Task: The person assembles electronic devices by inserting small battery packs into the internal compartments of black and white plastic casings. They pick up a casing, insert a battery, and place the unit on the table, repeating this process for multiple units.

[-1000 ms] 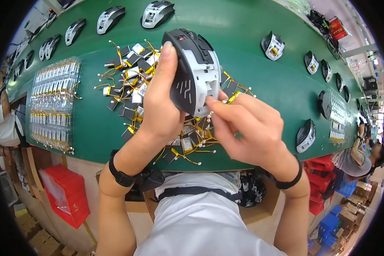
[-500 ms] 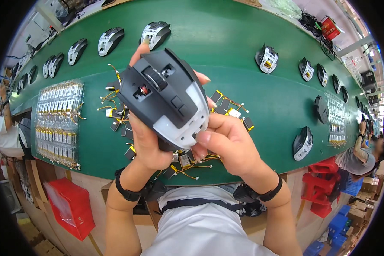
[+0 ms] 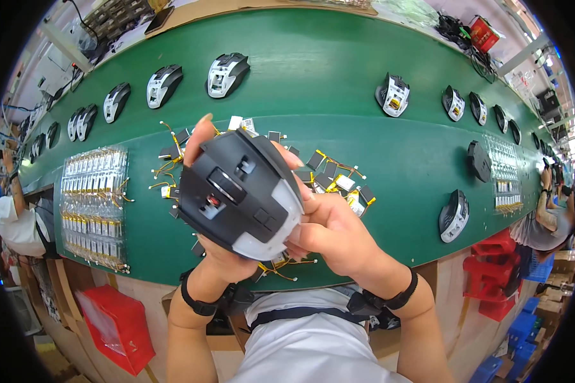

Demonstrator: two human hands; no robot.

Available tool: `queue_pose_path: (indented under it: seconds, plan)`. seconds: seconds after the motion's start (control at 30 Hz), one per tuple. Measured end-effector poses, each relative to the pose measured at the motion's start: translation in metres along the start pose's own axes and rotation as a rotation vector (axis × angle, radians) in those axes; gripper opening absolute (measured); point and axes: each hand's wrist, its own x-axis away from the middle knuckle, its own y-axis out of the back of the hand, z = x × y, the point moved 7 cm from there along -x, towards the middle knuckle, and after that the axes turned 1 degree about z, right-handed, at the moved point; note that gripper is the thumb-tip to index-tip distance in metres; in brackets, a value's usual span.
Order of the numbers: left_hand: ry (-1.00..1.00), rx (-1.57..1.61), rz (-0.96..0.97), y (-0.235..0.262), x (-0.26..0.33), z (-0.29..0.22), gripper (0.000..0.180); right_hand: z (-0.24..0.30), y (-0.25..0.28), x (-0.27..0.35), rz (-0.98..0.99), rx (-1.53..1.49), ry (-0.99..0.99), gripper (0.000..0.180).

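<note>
A black computer mouse (image 3: 262,220) with a pale grey rear part is held up over the bench, its scroll wheel facing up. My left hand (image 3: 225,260) wraps round its left side and underside, fingertips showing past the far edges. My right hand (image 3: 340,233) is closed at the mouse's rear right corner, thumb and fingers pinching the pale edge. Whatever else those fingers may hold is hidden. Under and around the mouse lie loose small battery packs (image 3: 331,169) with thin coloured wires, partly covered by my hands.
On the green bench (image 3: 300,70), several grey-and-black mice (image 3: 227,75) line the far side. Another mouse (image 3: 453,216) and a dark shell (image 3: 479,161) sit at right. Clear battery trays (image 3: 94,207) lie left and right (image 3: 506,169). Co-workers sit at both ends.
The view has tilted, so the bench sits lower in the picture. The mouse stays in my hands, slightly turned, and my right fingers now cover more of its rear right edge.
</note>
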Motion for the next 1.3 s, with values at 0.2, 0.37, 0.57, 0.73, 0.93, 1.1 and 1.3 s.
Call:
queue_pose_path:
  seconds: [0.2, 0.37, 0.57, 0.73, 0.93, 1.1, 1.3]
  plan:
    - [0.010, 0.239, -0.072, 0.012, -0.012, 0.012, 0.070, 0.011, 0.009, 0.019, 0.001, 0.103, 0.112, 0.027]
    - [0.133, 0.263, -0.018, 0.012, -0.009, 0.029, 0.066, 0.043, 0.030, 0.037, -0.378, 0.333, 0.506, 0.034]
    - [0.285, 0.294, -0.165, 0.017, -0.005, 0.043, 0.060, 0.037, 0.011, 0.015, -0.254, -0.129, 0.567, 0.029]
    - [0.344, 0.362, -0.247, 0.030, -0.006, 0.045, 0.057, 0.058, -0.009, 0.018, -0.394, 0.813, 1.037, 0.029]
    - [0.379, 0.437, -0.264, 0.034, -0.004, 0.047, 0.059, 0.047, -0.029, 0.014, -0.262, 1.565, 1.115, 0.046]
    - [0.387, 0.457, -0.237, 0.036, -0.002, 0.048, 0.059, 0.052, -0.030, 0.018, -0.154, 1.632, 1.173, 0.045]
    - [0.369, 0.370, -0.218, 0.033, -0.001, 0.045, 0.059, 0.068, -0.022, 0.013, -0.186, 1.407, 1.034, 0.026]
